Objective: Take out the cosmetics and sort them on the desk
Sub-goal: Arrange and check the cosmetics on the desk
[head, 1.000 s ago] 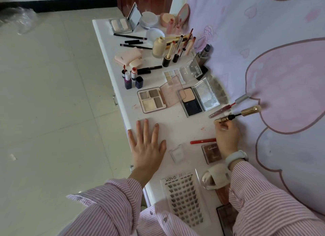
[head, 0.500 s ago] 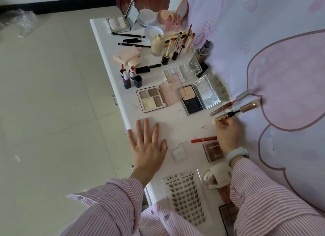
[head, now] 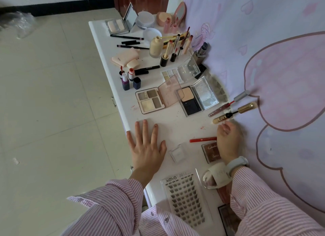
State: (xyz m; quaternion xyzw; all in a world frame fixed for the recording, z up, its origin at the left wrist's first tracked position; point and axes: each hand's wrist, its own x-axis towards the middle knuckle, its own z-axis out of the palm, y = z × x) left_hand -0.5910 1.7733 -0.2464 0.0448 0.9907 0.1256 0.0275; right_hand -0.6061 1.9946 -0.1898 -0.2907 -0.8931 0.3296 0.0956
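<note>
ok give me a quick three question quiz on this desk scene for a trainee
1. True or false: the left hand lies flat with fingers spread on the desk.
2. Which item lies nearest the right hand fingertips? A) gold mascara tube B) lash tray C) foundation bottle
3. Fill in: the four-pan eyeshadow palette has its lid ____.

Key: 1 true; 2 A; 3 open
</note>
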